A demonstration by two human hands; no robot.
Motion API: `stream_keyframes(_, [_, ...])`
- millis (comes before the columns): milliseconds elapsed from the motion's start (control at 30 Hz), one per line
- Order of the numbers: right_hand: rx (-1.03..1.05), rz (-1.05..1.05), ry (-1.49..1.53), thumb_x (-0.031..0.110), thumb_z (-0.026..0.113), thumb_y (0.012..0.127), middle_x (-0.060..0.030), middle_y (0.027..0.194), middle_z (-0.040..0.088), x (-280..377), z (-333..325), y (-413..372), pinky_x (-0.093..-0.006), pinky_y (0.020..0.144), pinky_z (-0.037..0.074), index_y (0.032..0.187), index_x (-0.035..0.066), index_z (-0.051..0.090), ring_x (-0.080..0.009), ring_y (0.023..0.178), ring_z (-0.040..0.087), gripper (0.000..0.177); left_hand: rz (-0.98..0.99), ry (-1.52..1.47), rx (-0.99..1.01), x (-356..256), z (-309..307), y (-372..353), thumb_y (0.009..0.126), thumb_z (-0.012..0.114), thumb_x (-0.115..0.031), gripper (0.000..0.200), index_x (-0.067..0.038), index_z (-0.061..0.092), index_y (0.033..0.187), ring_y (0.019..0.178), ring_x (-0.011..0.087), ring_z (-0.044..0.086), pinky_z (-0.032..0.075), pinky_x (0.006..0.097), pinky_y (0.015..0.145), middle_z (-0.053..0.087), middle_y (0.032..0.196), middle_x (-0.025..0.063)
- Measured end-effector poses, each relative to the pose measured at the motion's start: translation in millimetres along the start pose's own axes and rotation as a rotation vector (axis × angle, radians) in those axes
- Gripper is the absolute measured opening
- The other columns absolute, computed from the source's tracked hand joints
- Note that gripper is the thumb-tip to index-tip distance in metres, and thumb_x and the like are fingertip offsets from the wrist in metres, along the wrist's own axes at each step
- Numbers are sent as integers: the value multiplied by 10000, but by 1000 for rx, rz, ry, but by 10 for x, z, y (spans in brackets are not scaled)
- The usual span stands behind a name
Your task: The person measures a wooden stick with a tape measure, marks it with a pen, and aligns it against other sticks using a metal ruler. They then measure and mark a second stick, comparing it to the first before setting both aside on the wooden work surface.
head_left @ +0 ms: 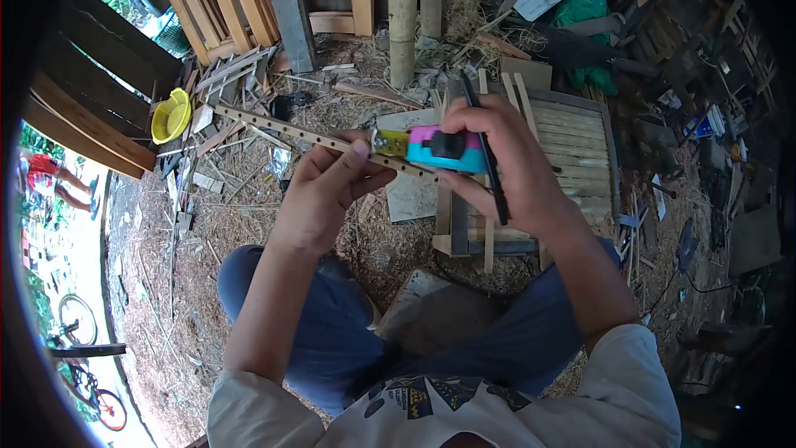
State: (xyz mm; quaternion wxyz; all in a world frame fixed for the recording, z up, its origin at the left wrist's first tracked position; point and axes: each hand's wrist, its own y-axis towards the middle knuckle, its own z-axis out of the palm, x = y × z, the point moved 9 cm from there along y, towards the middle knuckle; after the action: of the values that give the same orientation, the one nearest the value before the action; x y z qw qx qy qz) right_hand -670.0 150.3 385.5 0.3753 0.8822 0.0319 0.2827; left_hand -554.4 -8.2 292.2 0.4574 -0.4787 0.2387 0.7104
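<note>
A long thin wooden strip with a row of holes (290, 129) slants across the middle of the view. My left hand (327, 187) is closed on it near its right part, with the thumb on top. My right hand (506, 149) grips a pink and turquoise tape measure (448, 149) and also has a black pen-like stick (495, 174) between its fingers. A short length of yellow tape (390, 143) reaches from the case to my left fingertips, beside the strip.
A slatted wooden frame (572, 141) lies on the ground at the right. The yellow basin (171, 116) is at the left. Wooden posts (403, 17) stand ahead. Shavings and offcuts cover the ground. At far left are a person's legs (70, 187) and bicycles (77, 319).
</note>
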Motion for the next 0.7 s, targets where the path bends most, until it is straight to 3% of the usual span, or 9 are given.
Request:
stream_keyframes(67, [102,98,10,11,855,737,-128,1103,586,-125,-28,-9,-424,862,517,1232,71,564,-313,1003,634,577,22,-46,-11,-71,-109,13,1082,568,-167,220,-15,609,1237,1093,262,725,601,435,1000,723,1109,137])
stream_keyframes(233, [256,260,78,46,806,719,-114,1063,572,-353,-16,-54,-392,871,525,1163,54,593,-289,994,645,493,87,-66,25,-254,-226,-51,1056,616,-149,201,-6,640,1195,1048,247,739,622,409,972,721,1104,150])
stream_keyframes(367, [266,377,105,15,775,718,-80,1037,590,-545,37,-154,-331,823,498,1091,61,548,-199,908,608,439,152,-60,-9,-436,-316,-105,1056,603,-128,194,0,640,1197,1030,263,747,638,405,951,729,1086,159])
stream_keyframes(467, [404,531,99,42,777,720,-83,1039,603,-675,40,-234,-329,825,488,1087,64,526,-190,917,593,444,201,-61,-25,-581,-507,-128,1060,586,-120,198,3,633,1208,1055,286,746,643,419,950,734,1099,167])
stream_keyframes(667, [380,458,292,102,762,820,-24,985,587,-753,61,-340,-311,815,478,1105,69,535,-131,894,581,366,212,-76,-7,-744,-831,-192,1071,549,-103,228,10,604,1261,1125,317,727,629,458,982,696,1232,182])
stream_keyframes(700, [405,566,328,134,771,834,-23,977,600,-818,88,-386,-318,814,483,1104,72,546,-131,894,590,358,222,-66,0,-752,-823,-202,1071,549,-102,226,10,604,1259,1127,319,726,629,458,982,687,1250,187])
